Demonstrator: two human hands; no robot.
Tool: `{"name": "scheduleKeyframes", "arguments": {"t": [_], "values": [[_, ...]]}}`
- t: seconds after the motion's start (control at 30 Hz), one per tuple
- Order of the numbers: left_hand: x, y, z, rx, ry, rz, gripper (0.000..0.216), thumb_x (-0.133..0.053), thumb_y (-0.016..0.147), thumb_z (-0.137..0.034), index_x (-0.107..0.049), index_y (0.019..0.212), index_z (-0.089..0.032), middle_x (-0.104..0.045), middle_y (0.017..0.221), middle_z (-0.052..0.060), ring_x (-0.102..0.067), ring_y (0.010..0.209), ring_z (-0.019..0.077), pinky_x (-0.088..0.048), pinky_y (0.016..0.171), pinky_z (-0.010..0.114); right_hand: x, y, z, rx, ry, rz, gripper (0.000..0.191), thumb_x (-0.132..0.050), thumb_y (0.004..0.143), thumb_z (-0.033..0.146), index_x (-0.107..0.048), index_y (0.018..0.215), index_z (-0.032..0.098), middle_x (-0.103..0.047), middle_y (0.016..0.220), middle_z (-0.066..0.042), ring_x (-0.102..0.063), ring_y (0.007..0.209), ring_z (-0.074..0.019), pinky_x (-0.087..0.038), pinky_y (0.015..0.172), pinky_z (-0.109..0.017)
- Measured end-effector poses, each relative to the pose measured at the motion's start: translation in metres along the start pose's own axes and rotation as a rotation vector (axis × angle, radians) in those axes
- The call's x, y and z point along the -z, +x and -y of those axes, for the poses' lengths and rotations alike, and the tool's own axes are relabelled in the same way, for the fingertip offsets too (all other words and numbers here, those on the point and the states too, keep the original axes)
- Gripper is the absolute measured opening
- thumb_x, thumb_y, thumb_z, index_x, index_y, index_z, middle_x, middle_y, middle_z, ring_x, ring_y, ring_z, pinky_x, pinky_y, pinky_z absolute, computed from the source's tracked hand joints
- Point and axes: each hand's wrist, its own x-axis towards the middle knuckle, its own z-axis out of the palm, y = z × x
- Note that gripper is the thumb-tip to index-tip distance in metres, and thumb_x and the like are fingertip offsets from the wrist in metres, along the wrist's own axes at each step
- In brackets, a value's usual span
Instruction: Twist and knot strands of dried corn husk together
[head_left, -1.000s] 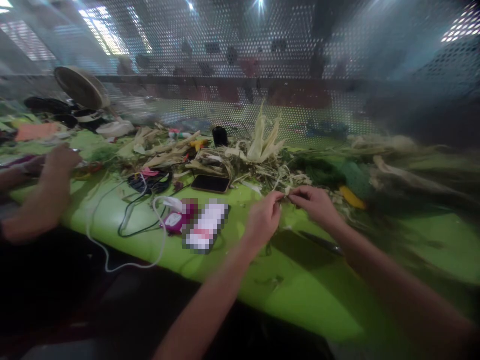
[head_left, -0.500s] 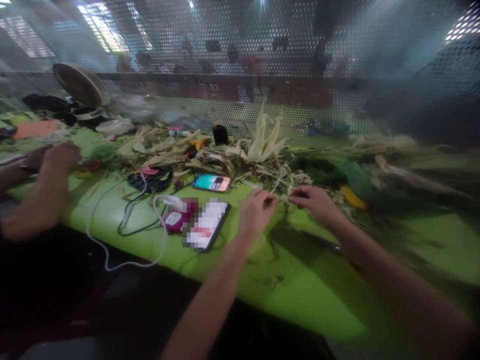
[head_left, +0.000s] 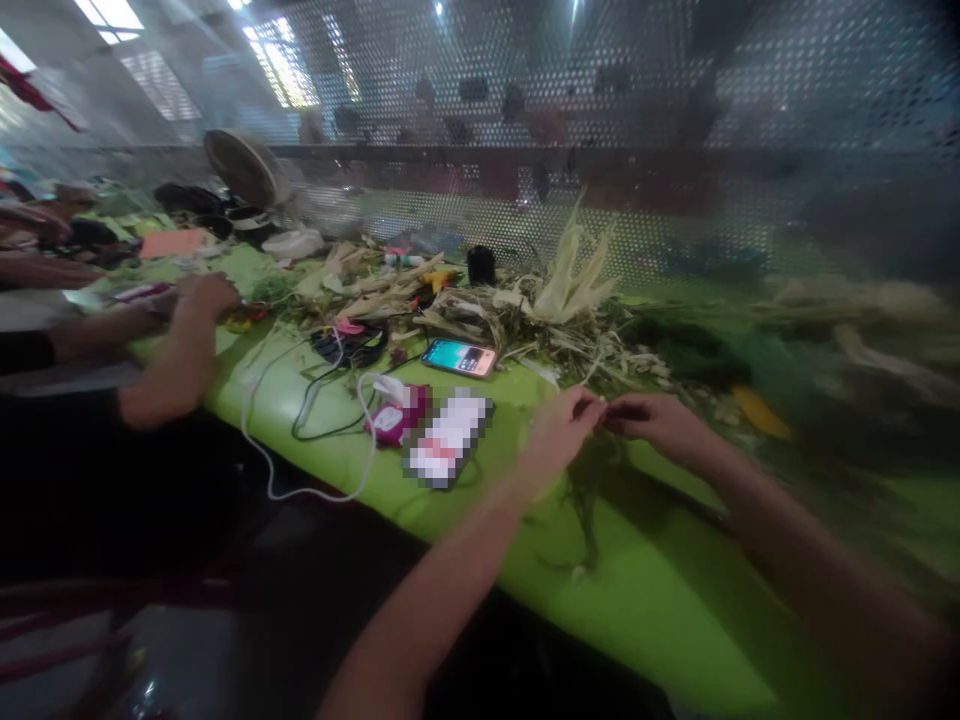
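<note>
My left hand (head_left: 559,437) and my right hand (head_left: 658,423) meet fingertip to fingertip just above the lime-green table (head_left: 645,600). Both pinch a thin green plant strand (head_left: 589,495) whose dark end dangles down toward the tabletop. Just beyond my hands lies a heap of dried corn husks and green stalks (head_left: 559,300). To the left of my left hand lie a blurred-out phone (head_left: 448,452), a lit phone (head_left: 459,357) and a magenta power bank (head_left: 395,420).
A white cable (head_left: 300,480) and black cords (head_left: 341,350) trail over the table's near edge. A co-worker's forearms (head_left: 169,350) rest on the table at left. A perforated metal screen (head_left: 525,130) walls the far side. A yellow piece (head_left: 761,412) lies at right.
The view has swung leftward, so everything sits further right. My hands drew back from the heap and lifted slightly, with a strand now hanging between them. The far phone's screen lit up.
</note>
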Motion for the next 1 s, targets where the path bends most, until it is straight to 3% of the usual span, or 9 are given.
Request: {"name": "scheduleKeyframes", "arguments": {"t": [0.13,0.23,0.43,0.57,0.63,0.77,1.0], "values": [[-0.004,0.005,0.011,-0.032,0.065,0.0,0.013,-0.06,0.086,-0.03,-0.064,0.087,-0.018,-0.068,0.084,0.003,-0.059,0.077,0.0153,-0.046,0.073,0.028,0.016,-0.006,0.012,0.098,-0.366,-0.036,0.014,-0.066,0.077,0.032,-0.076,0.08,0.022,-0.074,0.079,-0.003,-0.065,0.072,-0.0206,-0.045,0.065,-0.031],[-0.006,0.009,0.017,-0.03,0.083,-0.012,0.009,-0.06,0.083,-0.023,-0.066,0.087,-0.018,-0.069,0.085,0.003,-0.06,0.078,0.0155,-0.046,0.074,0.028,0.023,-0.012,0.024,0.127,-0.485,-0.086,0.011,-0.065,0.078,0.028,-0.074,0.076,0.022,-0.072,0.077,-0.002,-0.063,0.07,-0.0185,-0.042,0.064,-0.028],[-0.008,0.009,0.021,-0.022,0.082,0.036,0.014,-0.067,0.076,-0.021,-0.069,0.089,-0.018,-0.07,0.082,0.003,-0.061,0.074,0.0155,-0.047,0.072,0.029,0.016,-0.016,0.039,0.071,-0.363,-0.098,0.018,-0.067,0.08,0.036,-0.071,0.073,0.02,-0.071,0.072,-0.002,-0.06,0.063,-0.016,-0.038,0.059,-0.027],[-0.007,0.008,0.018,-0.009,0.019,0.032,0.011,-0.066,0.077,-0.022,-0.069,0.087,-0.017,-0.069,0.08,0.003,-0.06,0.074,0.0153,-0.047,0.072,0.029,0.015,-0.015,0.042,0.083,-0.151,0.026,0.025,-0.062,0.085,0.041,-0.074,0.08,0.02,-0.073,0.079,-0.002,-0.063,0.072,-0.0172,-0.043,0.066,-0.028],[-0.007,0.008,0.017,0.036,-0.082,0.051,0.009,-0.066,0.078,-0.021,-0.068,0.086,-0.017,-0.069,0.08,0.004,-0.061,0.075,0.0149,-0.047,0.073,0.029,0.02,-0.014,0.041,0.124,-0.108,-0.024,0.03,-0.059,0.087,0.044,-0.074,0.081,0.019,-0.072,0.081,-0.003,-0.064,0.077,-0.0183,-0.045,0.07,-0.028],[-0.006,0.01,0.019,0.063,-0.183,0.064,0.01,-0.069,0.076,-0.022,-0.067,0.084,-0.017,-0.068,0.082,0.003,-0.061,0.078,0.0141,-0.047,0.076,0.028,0.03,-0.011,0.033,0.158,-0.22,-0.22,0.022,-0.066,0.081,0.039,-0.075,0.087,0.019,-0.072,0.086,-0.004,-0.064,0.082,-0.0199,-0.046,0.073,-0.03],[-0.006,0.011,0.019,0.083,-0.303,0.08,0.017,-0.072,0.074,-0.026,-0.064,0.084,-0.016,-0.065,0.077,0.001,-0.059,0.073,0.0125,-0.045,0.074,0.027,0.02,-0.008,0.025,0.188,-0.394,-0.151,0.013,-0.066,0.081,0.027,-0.076,0.089,0.021,-0.073,0.09,-0.004,-0.065,0.084,-0.0195,-0.045,0.075,-0.029]]}}
